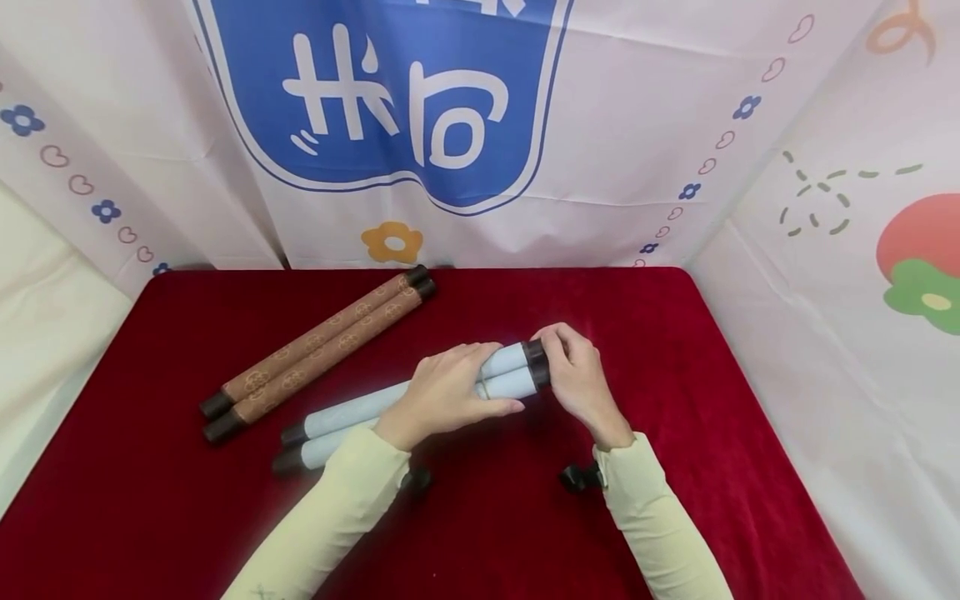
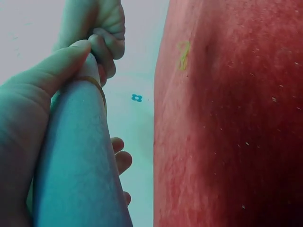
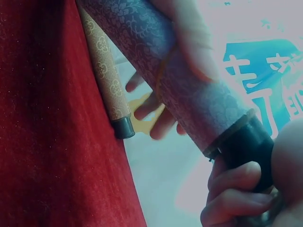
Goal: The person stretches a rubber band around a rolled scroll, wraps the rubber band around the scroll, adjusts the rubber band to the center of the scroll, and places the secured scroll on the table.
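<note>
Two light-blue patterned hanging scrolls [image 1: 352, 406], rolled up with dark end knobs, lie side by side at a slant. A thin rubber band [image 3: 163, 75] circles them near their right end. My left hand [image 1: 442, 387] grips the scrolls close to that band, thumb along one side and fingers round the other. At the right end, my right hand [image 1: 581, 375] holds the dark knobs [image 3: 246, 146] with curled fingers. In the left wrist view the blue roll [image 2: 80, 156] runs away from the camera toward the right hand.
Two brown patterned scrolls [image 1: 315, 350] with black ends lie together at the back left of the red cloth-covered table [image 1: 712, 500]. Behind it hangs a white printed cloth [image 1: 637, 100]. A small yellow-green mark [image 2: 183, 56] shows on the red cloth.
</note>
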`<action>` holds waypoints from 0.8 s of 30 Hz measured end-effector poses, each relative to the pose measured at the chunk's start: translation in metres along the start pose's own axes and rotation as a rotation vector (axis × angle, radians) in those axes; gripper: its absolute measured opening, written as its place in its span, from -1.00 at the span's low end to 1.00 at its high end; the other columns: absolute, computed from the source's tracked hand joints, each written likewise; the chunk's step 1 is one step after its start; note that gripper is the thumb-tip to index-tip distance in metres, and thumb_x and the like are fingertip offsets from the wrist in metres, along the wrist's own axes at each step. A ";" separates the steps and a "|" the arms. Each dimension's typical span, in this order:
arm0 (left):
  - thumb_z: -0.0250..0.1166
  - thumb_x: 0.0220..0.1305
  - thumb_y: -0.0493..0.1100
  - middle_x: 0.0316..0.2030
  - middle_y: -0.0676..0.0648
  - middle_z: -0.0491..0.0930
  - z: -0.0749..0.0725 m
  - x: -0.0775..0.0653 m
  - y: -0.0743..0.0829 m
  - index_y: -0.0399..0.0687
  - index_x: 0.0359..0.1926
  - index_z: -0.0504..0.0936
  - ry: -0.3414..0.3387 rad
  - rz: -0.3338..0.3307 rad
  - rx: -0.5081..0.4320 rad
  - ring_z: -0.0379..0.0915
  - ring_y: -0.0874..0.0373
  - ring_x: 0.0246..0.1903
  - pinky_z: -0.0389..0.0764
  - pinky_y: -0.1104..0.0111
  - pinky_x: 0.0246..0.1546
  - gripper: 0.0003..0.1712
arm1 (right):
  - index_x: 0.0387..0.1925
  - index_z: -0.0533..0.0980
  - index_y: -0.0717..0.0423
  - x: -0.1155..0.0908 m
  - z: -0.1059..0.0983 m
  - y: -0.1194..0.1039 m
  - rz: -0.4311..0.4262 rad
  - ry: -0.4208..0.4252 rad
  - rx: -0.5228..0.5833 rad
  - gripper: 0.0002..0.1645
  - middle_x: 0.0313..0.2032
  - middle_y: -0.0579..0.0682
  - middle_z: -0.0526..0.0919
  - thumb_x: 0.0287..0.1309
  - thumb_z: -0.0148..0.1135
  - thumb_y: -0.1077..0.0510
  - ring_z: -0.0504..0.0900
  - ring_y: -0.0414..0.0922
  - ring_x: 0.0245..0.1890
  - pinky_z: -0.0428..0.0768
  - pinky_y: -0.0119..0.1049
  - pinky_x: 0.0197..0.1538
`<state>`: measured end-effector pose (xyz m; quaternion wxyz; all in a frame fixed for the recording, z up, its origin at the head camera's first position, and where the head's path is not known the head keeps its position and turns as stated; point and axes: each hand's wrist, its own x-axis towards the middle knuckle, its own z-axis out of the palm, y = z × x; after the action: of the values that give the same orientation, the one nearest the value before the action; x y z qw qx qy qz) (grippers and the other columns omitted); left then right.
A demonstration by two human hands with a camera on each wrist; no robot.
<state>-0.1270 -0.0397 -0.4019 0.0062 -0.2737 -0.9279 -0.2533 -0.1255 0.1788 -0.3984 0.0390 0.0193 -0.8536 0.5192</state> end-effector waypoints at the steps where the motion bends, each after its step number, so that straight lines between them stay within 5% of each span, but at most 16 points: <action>1: 0.44 0.11 0.50 -0.11 0.06 0.69 -0.001 -0.001 0.000 0.09 0.32 0.56 -0.002 -0.006 0.003 0.55 0.22 -0.25 0.61 0.31 -0.34 -0.09 | -0.11 0.66 0.02 0.000 0.000 0.000 0.000 0.000 0.002 -0.63 -0.19 0.07 0.74 0.61 -0.01 -0.05 0.59 -0.01 -0.22 0.57 -0.16 -0.14; 17: 0.54 -0.01 0.45 -0.15 0.05 0.71 -0.014 -0.023 -0.017 0.10 0.27 0.64 0.000 -0.050 0.097 0.54 0.21 -0.23 0.55 0.28 -0.42 -0.10 | -0.10 0.67 0.05 0.001 0.001 0.004 -0.006 -0.008 0.011 -0.65 -0.21 0.14 0.74 0.60 0.00 -0.01 0.58 0.02 -0.33 0.61 -0.19 -0.33; 24: 0.49 -0.02 0.52 0.01 0.01 0.72 -0.016 -0.022 -0.015 0.05 0.36 0.58 0.002 -0.053 0.091 0.59 0.16 -0.13 0.62 0.20 -0.34 0.03 | -0.11 0.65 0.06 0.001 0.001 0.003 -0.016 0.004 0.003 -0.63 -0.16 0.13 0.74 0.61 -0.03 -0.02 0.62 0.04 -0.22 0.62 -0.14 -0.20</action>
<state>-0.1181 -0.0696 -0.3985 0.0126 -0.2481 -0.9454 -0.2110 -0.1268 0.1789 -0.4014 0.0450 0.0253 -0.8524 0.5203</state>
